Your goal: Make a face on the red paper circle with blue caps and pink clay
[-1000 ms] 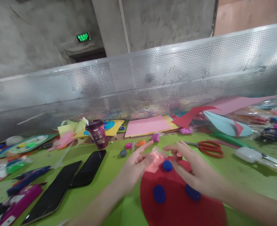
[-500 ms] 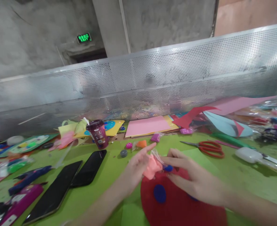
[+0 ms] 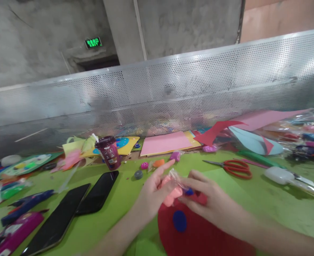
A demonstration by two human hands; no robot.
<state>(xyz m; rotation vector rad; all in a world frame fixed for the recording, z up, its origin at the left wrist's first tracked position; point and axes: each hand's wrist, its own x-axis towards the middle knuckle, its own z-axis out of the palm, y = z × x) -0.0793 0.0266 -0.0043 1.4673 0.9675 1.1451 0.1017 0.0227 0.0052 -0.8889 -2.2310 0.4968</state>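
Observation:
A lump of pink clay in a clear plastic wrapper [image 3: 172,192] is pinched between both my hands over a red paper disc [image 3: 199,231]. My left hand [image 3: 153,190] grips the clay from the left, its forefinger pointing up and away. My right hand [image 3: 212,202] closes its fingertips on the wrapper and clay from the right, hiding part of the disc. Blue clay dots sit on the disc: one [image 3: 179,220] in plain sight, another [image 3: 189,192] just under my right fingertips.
Two black phones [image 3: 98,193] lie at the left on the green table [image 3: 266,199]. A dark purple cup [image 3: 108,153], small clay bits [image 3: 144,165], red-handled scissors [image 3: 237,167], a white glue bottle [image 3: 279,175], pink paper [image 3: 167,142] and packets stand near the perforated metal barrier [image 3: 199,92].
My hands have drawn together on the pink clay. My right hand moved left over the disc, covering blue dots that showed before, and the wrapper has been squeezed.

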